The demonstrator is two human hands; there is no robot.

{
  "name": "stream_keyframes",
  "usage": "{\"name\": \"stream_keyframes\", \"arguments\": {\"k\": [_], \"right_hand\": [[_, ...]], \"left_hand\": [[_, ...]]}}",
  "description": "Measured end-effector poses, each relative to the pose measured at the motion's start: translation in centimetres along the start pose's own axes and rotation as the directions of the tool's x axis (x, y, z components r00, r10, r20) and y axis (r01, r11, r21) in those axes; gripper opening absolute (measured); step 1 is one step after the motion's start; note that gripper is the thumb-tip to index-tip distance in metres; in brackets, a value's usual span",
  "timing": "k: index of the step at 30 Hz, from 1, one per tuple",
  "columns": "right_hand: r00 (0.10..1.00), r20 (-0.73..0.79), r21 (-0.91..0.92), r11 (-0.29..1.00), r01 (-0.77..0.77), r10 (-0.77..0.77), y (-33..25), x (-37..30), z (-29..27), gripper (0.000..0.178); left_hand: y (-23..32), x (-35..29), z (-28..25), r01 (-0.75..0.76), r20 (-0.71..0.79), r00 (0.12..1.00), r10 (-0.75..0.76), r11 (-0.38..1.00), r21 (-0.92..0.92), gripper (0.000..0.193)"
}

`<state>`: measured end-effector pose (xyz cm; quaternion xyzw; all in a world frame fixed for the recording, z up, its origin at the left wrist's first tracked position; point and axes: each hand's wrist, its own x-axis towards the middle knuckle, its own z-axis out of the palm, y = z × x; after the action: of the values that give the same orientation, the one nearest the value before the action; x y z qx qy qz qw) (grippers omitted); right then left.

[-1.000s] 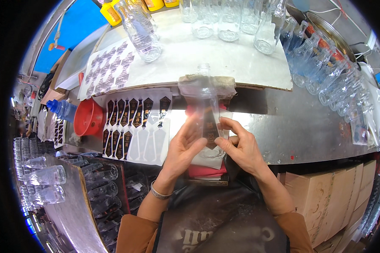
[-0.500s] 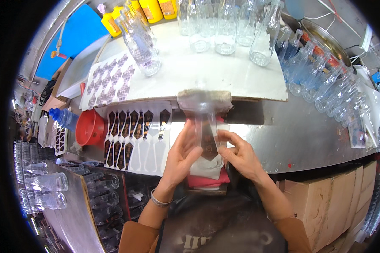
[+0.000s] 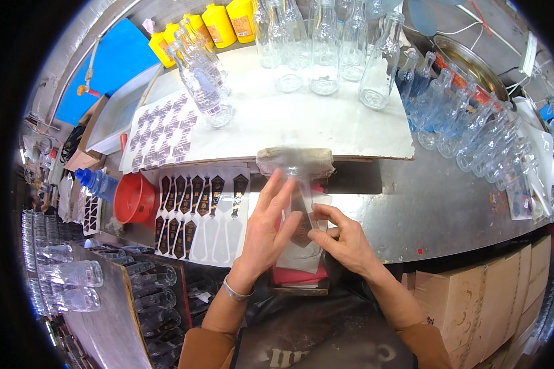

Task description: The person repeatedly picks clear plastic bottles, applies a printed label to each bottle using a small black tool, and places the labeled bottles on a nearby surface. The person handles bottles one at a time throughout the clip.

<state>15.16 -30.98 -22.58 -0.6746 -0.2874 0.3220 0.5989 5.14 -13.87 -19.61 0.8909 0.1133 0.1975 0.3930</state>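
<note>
Between my hands a clear glass bottle [image 3: 306, 253] lies with its neck against a rolled cloth [image 3: 295, 162]; the neck end is blurred. A dark, pointed label [image 3: 301, 230] shows on the bottle. My left hand [image 3: 268, 227] rests along the bottle's left side, fingers stretched out and apart. On the other side, my right hand [image 3: 346, 241] has its thumb and curled fingers against the bottle beside the label's edge. Left of them is a sheet of dark labels [image 3: 198, 197], with several blank places on its backing.
Clear bottles [image 3: 324, 55] stand on the white board [image 3: 301, 126], near a second printed sheet [image 3: 163, 132]. A red bucket [image 3: 134, 200] is at left. More bottles lean in rows [image 3: 474, 132] at right, above cardboard boxes [image 3: 461, 301]. Yellow bottles [image 3: 218, 26] line the back.
The fingers of my left hand have reached farther up along the bottle's neck. My right hand stays by the label, with its fingers slightly lower. The whole view has shifted a little.
</note>
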Motion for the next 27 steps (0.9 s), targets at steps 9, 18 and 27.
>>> {"name": "stream_keyframes", "arguments": {"k": [9,18,27], "right_hand": [[0.942,-0.222,0.623,0.78,-0.06,0.25,3.7,2.8,-3.9,0.033],[0.972,-0.203,0.24,0.956,0.168,-0.12,-1.9,4.6,-2.9,0.028],[0.827,-0.039,-0.371,0.777,0.509,-0.561,-7.0,9.0,-2.9,0.027]], "left_hand": [[0.3,-0.1,0.0,0.036,0.003,0.999,-0.036,0.998,-0.055,0.056],[-0.4,-0.1,0.1,0.001,0.008,1.0,-0.001,0.999,-0.035,0.064],[-0.9,-0.4,0.7,0.079,0.001,0.997,-0.081,0.969,-0.236,0.083]]}}
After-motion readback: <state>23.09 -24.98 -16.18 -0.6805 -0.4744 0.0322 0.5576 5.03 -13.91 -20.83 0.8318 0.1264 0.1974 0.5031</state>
